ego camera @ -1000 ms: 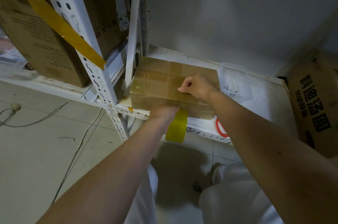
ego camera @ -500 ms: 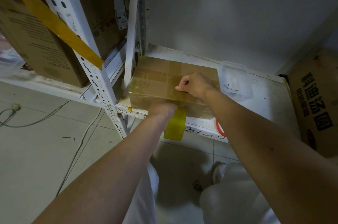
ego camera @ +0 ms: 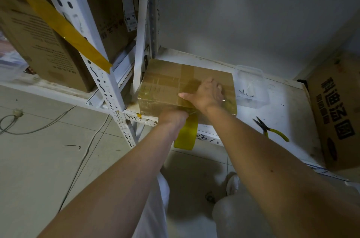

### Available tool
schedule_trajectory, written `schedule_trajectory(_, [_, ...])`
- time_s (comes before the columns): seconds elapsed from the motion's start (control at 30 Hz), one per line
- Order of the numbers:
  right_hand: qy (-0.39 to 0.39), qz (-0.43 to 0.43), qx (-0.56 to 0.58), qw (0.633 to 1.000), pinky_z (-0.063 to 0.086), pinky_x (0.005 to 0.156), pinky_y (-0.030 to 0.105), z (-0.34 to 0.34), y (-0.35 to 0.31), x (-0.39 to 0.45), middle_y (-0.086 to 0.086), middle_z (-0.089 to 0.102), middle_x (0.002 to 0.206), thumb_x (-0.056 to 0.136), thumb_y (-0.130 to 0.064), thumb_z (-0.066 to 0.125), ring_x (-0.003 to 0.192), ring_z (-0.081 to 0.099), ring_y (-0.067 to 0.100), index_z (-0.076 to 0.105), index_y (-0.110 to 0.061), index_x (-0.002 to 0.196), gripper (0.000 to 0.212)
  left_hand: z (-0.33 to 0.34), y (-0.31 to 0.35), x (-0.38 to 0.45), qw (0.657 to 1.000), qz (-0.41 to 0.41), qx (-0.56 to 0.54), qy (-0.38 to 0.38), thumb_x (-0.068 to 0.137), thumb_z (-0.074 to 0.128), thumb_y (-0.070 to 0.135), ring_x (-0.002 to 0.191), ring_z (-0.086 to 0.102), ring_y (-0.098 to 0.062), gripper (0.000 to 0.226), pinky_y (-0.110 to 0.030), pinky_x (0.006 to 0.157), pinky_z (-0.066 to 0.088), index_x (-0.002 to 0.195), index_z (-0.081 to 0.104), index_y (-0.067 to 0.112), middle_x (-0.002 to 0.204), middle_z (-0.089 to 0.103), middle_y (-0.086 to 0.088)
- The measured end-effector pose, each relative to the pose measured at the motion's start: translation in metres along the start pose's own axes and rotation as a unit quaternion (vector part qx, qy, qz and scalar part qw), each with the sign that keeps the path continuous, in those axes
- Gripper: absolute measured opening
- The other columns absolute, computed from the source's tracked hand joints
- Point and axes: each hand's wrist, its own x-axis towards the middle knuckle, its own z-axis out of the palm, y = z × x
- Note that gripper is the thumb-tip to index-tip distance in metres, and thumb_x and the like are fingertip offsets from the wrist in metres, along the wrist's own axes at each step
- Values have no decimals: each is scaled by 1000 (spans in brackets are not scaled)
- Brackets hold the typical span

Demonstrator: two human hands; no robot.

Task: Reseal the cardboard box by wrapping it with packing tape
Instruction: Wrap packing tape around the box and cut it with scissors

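Box [ego camera: 165,86], R hand [ego camera: 206,93] flat, L hand [ego camera: 172,118] gripping tape [ego camera: 186,133]

Flat brown cardboard box [ego camera: 167,84] on white shelf edge, glossy tape-wrapped; yellowish tape roll [ego camera: 186,134] at its front.

place: storeroom/warehouse | evidence: white slotted metal shelving [ego camera: 109,90] left of centre; printed cartons [ego camera: 44,43] upper left; carton [ego camera: 339,109] right edge; bare tiled floor [ego camera: 39,160] lower left

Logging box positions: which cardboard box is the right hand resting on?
The small taped box on the white shelf; right hand lies flat on top.
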Motion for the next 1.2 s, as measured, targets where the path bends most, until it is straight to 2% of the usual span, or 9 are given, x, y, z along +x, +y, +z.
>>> schedule_trajectory(0.13, [6,0,40,999,35,106,40,-5,13,6,15,40,141,73,-57,74,132,37,32,34,-8,136,89,2,-3,-1,1000,10,12,16,90,61,20,102,61,-29,18,-42,99,49,75,53,18,104,63,-9])
schedule_trajectory(0.23, [-3,-30,44,999,32,107,38,-6,25,8,12,44,139,80,-52,69,130,39,29,41,-8,136,77,3,-5,-3,1000,21,10,12,92,61,23,107,58,-26,16,-37,101,45,106,60,14,109,61,-5])
schedule_trajectory(0.33, [-34,-59,-9,998,26,114,41,-8,27,3,13,39,144,77,-62,66,137,31,31,36,-7,141,89,3,-11,-1,1000,16,-2,-14,91,62,18,84,52,-21,15,-30,81,44,101,51,18,91,54,-3])
schedule_trajectory(0.53, [-52,-65,-34,996,28,113,42,-11,24,-4,11,33,146,67,-71,68,137,27,33,32,-9,141,103,3,-12,-11,999,3,-15,-44,86,66,4,64,44,-8,24,-16,56,42,86,47,19,77,48,1])
schedule_trajectory(0.67, [-53,-77,-38,995,30,110,41,-12,26,-6,11,35,144,69,-69,68,134,30,33,33,-10,141,99,0,-15,-10,998,-4,-14,-57,80,74,6,93,60,-24,56,-34,84,51,129,48,8,115,63,-14])
schedule_trajectory(0.83, [-64,-77,-29,995,30,111,41,-14,26,-6,11,35,143,70,-66,69,133,31,32,32,-11,143,99,0,-21,-7,997,-37,6,-62,79,77,17,100,64,-27,45,-38,84,55,117,56,6,110,66,-11])
schedule_trajectory(0.97, [-61,-73,-20,995,30,111,42,-14,26,-7,9,35,143,70,-64,72,133,30,31,33,-13,141,96,3,-18,-5,992,-96,7,-81,81,75,23,113,60,-30,56,-42,98,48,128,53,2,122,62,-15])
schedule_trajectory(1.07, [-68,-71,-17,995,28,112,42,-15,26,-8,9,34,145,71,-62,72,135,28,31,32,-13,142,95,5,-34,9,992,-118,18,-46,66,84,30,112,61,-35,76,-50,97,49,129,52,4,127,61,-17])
schedule_trajectory(1.2, [-60,-64,-27,996,26,112,43,-13,25,-6,10,32,148,74,-63,69,138,25,33,30,-13,144,95,7,-43,10,998,-65,9,-16,80,76,24,111,61,-35,56,-41,96,49,127,49,9,121,63,-14])
